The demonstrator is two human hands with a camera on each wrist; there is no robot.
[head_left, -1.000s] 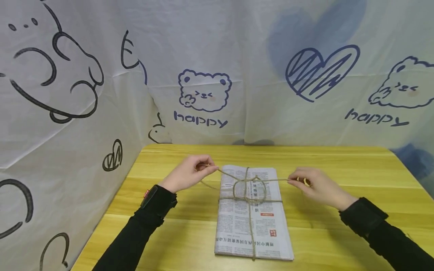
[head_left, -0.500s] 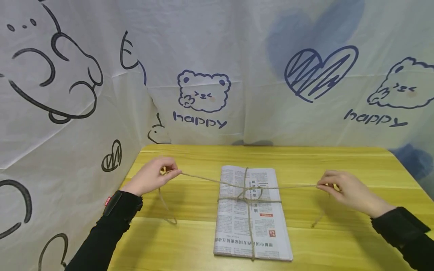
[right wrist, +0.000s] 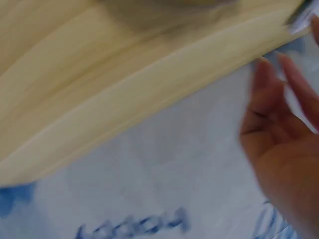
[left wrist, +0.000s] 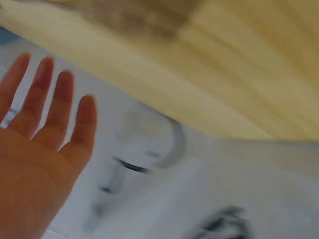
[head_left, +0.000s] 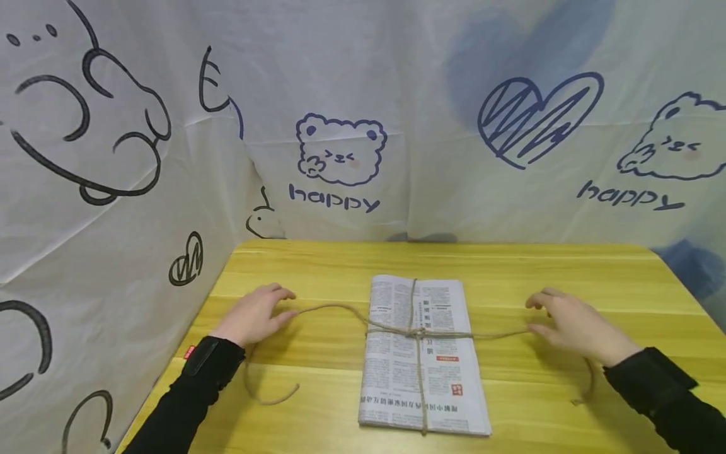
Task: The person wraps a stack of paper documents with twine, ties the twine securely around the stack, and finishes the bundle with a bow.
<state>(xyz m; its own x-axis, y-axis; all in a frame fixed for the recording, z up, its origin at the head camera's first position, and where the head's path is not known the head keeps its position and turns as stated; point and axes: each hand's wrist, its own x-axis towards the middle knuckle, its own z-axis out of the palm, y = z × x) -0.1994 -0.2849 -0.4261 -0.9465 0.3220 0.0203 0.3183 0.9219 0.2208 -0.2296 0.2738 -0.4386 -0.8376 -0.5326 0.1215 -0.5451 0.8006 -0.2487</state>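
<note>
A folded stack of newspapers point(head_left: 391, 384) lies on the table, with brown twine point(head_left: 421, 384) crossed over it lengthwise and crosswise. Where the strands cross there is a small tight knot point(head_left: 418, 332). The twine's two tails run out sideways and slack, past each hand. My left hand point(head_left: 252, 317) is left of the stack, thumb apart from the fingers; in the left wrist view its fingers point(left wrist: 62, 102) are straight and spread, gripping nothing. To the right, my right hand point(head_left: 575, 328) has its fingers loosely bent and thumb apart, the twine passing behind the thumb.
The yellow wood-grain table point(head_left: 317, 391) reaches back to a white cloth point(head_left: 442, 189) with drawn bears and hearts. Another stretch of drawn cloth rises along the left side. One loose twine end curls beneath each forearm.
Both hands pulled the twine outward, and its loop shrank into a knot on the stack. Since then the fingers have let go, and the tails have dropped slack onto the table.
</note>
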